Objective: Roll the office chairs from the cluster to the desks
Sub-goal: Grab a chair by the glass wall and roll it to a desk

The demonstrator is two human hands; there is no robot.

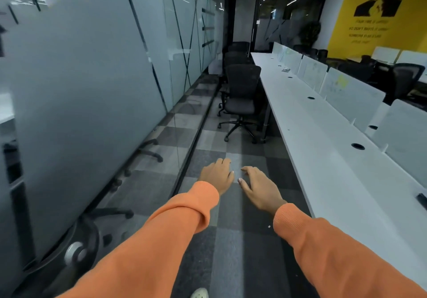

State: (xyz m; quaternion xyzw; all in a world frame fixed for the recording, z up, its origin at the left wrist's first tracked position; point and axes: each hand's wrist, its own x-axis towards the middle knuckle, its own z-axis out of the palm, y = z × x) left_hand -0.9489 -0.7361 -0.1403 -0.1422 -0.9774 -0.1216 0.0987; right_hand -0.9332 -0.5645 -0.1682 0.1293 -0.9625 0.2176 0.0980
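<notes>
Currently standing in an aisle of bare checkered carpet (pixel 233 240) — glass partition (pixel 87 103) running along the left, long white counter (pixel 323 154) edging the right. Left hand (pixel 217 174) and right hand (pixel 260 189) are reaching forward palms down, fingers loosely spread, holding nothing. Nearest office chair (pixel 241 100) is sitting ahead beside the counter — more behind it. Yellow wall text is blurring, unreadable.

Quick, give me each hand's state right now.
Left hand: open, fingers loosely curled, holding nothing.
Right hand: open, fingers spread, holding nothing.
Both are out over the carpet, short of the nearest chair.
</notes>
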